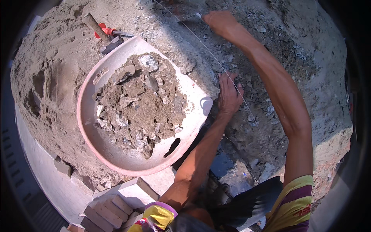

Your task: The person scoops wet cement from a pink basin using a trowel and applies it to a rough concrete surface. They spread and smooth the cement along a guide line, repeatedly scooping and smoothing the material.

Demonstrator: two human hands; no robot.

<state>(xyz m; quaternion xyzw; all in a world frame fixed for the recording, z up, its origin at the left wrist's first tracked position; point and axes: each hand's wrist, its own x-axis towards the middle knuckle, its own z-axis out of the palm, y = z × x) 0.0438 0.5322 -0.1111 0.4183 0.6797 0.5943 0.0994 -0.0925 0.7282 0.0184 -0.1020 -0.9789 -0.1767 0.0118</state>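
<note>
At the top, my right hand [222, 24] is closed round the handle end of what looks like a small trowel [192, 17], its thin blade pointing left over the rubble. Below it, my left hand [230, 93] rests palm down with fingers stretched on the loose rubble, just right of the pan's corner. A thin white string [201, 41] runs diagonally past both hands, crossing over the left fingers. To the left lies a pale pink scoop-shaped pan [85, 129] with slot handles, heaped with sand and broken stone [145, 100].
Beyond the pan lie a hammer [94, 25] with a wooden handle and a chisel [123, 34] with a red guarded grip. Several bricks [110, 210] are stacked at lower left. Sandy soil [54, 50] mounds at far left; gravelly rubble [266, 108] spreads under my right arm.
</note>
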